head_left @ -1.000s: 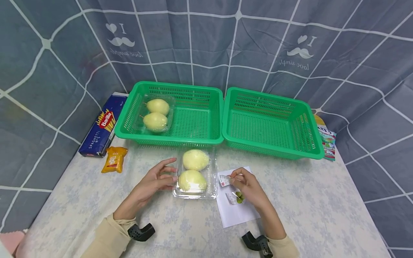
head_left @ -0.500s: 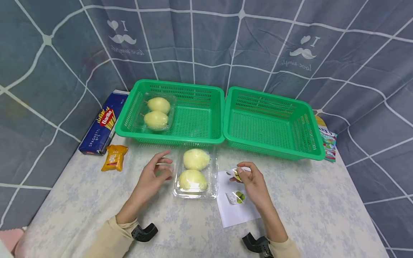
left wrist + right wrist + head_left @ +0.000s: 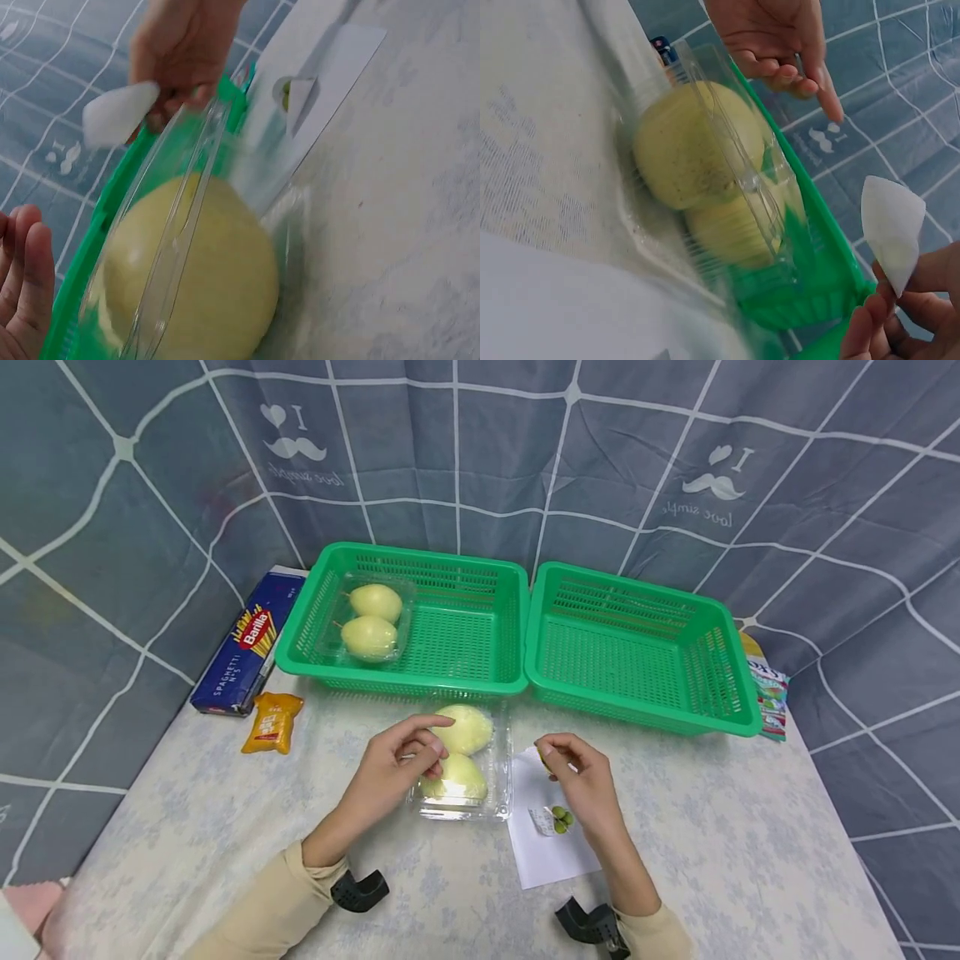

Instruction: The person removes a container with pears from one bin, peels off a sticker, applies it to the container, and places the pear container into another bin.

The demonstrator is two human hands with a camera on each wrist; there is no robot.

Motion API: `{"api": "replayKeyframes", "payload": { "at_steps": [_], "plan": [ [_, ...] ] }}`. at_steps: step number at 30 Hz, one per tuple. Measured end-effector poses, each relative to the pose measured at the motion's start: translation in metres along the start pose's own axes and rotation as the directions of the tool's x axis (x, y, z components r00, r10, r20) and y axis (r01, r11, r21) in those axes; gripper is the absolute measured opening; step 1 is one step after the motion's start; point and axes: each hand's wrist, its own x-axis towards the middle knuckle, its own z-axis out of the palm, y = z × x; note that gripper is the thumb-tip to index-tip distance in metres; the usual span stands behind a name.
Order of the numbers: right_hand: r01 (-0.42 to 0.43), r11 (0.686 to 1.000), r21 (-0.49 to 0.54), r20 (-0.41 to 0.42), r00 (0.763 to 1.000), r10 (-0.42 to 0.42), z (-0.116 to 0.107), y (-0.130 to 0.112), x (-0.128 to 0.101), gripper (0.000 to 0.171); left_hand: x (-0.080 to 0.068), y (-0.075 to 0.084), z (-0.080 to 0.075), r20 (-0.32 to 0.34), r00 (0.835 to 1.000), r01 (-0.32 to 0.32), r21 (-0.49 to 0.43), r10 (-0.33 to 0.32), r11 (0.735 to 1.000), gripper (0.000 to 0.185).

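A clear plastic clamshell box (image 3: 501, 797) stands on the table with two pale yellow-green fruits (image 3: 459, 781) inside, probably pears. My left hand (image 3: 390, 768) hovers over the box's left side, fingers loosely bent, holding nothing. To the right of the box, my right hand (image 3: 588, 781) pinches a small sticker (image 3: 892, 229) between thumb and fingertips; its blank white back shows in the wrist views. Beneath that hand lies a white paper sheet (image 3: 555, 860). Another sticker (image 3: 555, 820), printed with green fruit, is still on the sheet.
Behind are two green baskets; the left basket (image 3: 457, 647) contains another clear box of two fruits (image 3: 371, 637), beside the right basket (image 3: 611, 656). A spaghetti box (image 3: 247, 643) and an orange packet (image 3: 273, 723) lie left. A colourful bag (image 3: 770, 697) lies far right.
The right hand has lifted the sticker off the sheet and turned it over. My left hand drew back from the box's side, then moved right, over it.
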Motion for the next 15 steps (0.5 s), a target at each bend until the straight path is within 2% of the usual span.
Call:
{"api": "replayKeyframes", "payload": {
  "at_steps": [3,5,9,12,15],
  "plan": [
    [0.003,1.0,0.001,0.03,1.0,-0.003,0.005,-0.005,0.0,0.014,0.0,0.003,0.01,0.086,0.996,0.006,0.003,-0.006,1.0,0.035],
    [0.025,0.999,-0.02,0.049,0.998,-0.024,0.01,-0.007,0.0,0.012,0.0,0.004,0.016,0.108,0.994,0.007,0.035,-0.011,0.999,0.036],
    [0.142,0.982,-0.124,0.058,0.989,-0.136,0.024,-0.014,-0.001,0.009,0.002,0.007,0.025,0.073,0.997,0.008,0.151,-0.02,0.988,0.038],
    [0.248,0.949,-0.196,0.06,0.969,-0.241,0.033,-0.018,-0.003,0.009,0.003,0.007,0.028,0.039,0.999,0.002,0.228,-0.011,0.974,0.041],
    [0.321,0.923,-0.213,0.069,0.947,-0.313,0.038,-0.021,-0.005,0.007,0.005,0.006,0.029,0.012,1.0,-0.007,0.264,0.004,0.964,0.042]
  ]
}}
